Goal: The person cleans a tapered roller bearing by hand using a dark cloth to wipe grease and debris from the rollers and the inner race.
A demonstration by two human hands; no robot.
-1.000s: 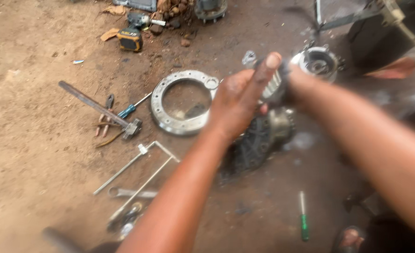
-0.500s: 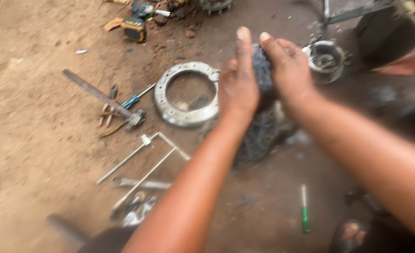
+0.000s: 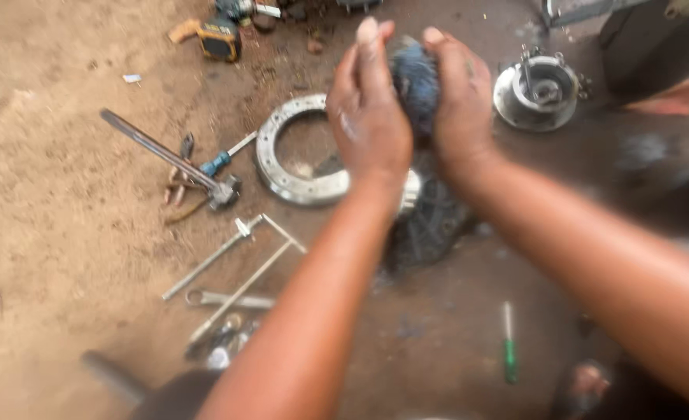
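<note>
Between both hands (image 3: 369, 117), dark blurred lump (image 3: 414, 82)

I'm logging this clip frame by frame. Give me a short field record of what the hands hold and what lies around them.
left hand: pressed against dark gear part, fingers up
right hand: clasps the same part from the other side
below hands: dark housing on dirt ground
left of hands: metal ring, hammer, blue screwdriver
right of hands: round metal hub
near: green screwdriver
</note>
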